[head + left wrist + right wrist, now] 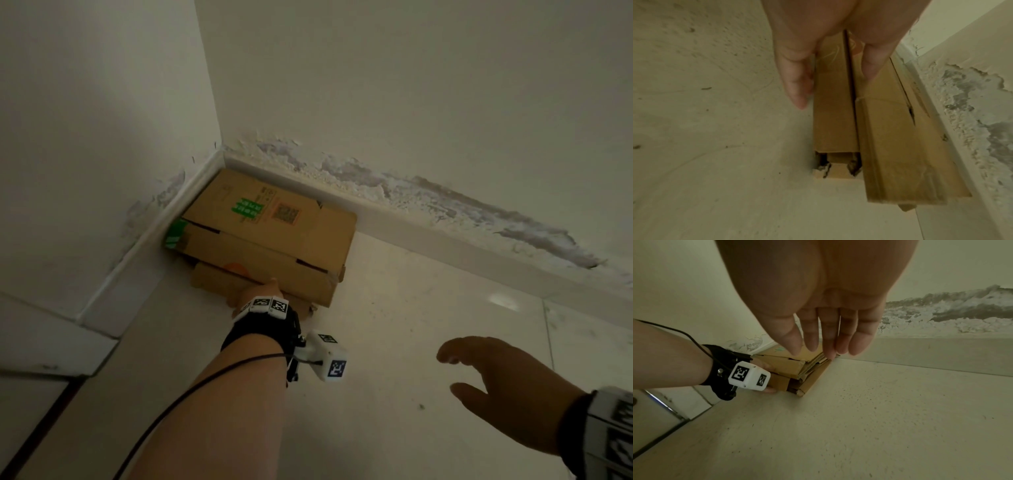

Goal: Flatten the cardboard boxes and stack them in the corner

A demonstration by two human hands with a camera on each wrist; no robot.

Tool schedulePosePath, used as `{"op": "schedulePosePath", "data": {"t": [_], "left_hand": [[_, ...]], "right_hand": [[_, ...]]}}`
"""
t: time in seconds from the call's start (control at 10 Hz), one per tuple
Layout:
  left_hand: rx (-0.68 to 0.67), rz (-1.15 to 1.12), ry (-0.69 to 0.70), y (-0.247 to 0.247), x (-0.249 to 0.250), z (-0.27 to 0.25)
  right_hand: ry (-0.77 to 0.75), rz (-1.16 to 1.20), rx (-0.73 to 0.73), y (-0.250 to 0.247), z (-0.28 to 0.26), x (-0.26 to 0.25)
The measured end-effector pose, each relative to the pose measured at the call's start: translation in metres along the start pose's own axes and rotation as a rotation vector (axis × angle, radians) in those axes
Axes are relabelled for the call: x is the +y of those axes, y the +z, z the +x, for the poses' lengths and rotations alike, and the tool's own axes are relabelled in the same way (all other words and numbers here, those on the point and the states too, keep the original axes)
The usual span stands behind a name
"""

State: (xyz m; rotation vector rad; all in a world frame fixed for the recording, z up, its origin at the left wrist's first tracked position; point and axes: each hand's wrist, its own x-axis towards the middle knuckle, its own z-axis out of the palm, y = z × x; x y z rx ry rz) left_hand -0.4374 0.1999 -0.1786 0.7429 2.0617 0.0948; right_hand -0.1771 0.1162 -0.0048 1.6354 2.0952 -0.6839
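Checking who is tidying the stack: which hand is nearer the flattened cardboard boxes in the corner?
Left. The left hand touches the front edge of the flattened cardboard boxes, gripping the lower piece. The right hand hovers open above the floor, apart from them.

1. We find the stack of flattened brown cardboard boxes (267, 236) hemmed in by two white walls (376, 85) at its back and left.
2. The pale tiled floor (394, 342) lies open along its front and right.
3. The left hand (255, 294) occupies the front edge.
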Motion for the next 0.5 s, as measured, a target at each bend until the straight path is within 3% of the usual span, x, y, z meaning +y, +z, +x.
{"op": "schedulePosePath", "data": {"t": [0.1, 0.2, 0.3, 0.4, 0.5], "left_hand": [[0.02, -0.036, 0.062, -0.003, 0.002, 0.001], [-0.047, -0.035, 0.065, -0.001, -0.001, 0.012], [-0.03, -0.362, 0.073, 0.003, -0.004, 0.011], [-0.036, -0.113, 0.12, 0.001, -0.006, 0.014], [-0.018, 0.345, 0.242, -0.003, -0.013, 0.011]], "right_hand": [[0.013, 0.01, 0.009, 0.003, -0.001, 0.002], [0.013, 0.027, 0.007, 0.005, -0.003, 0.004], [0.018, 0.048, 0.017, 0.006, -0.004, 0.006], [0.04, 0.053, 0.029, 0.006, -0.004, 0.008], [0.049, 0.052, 0.041, 0.005, 0.0, 0.009]]}}
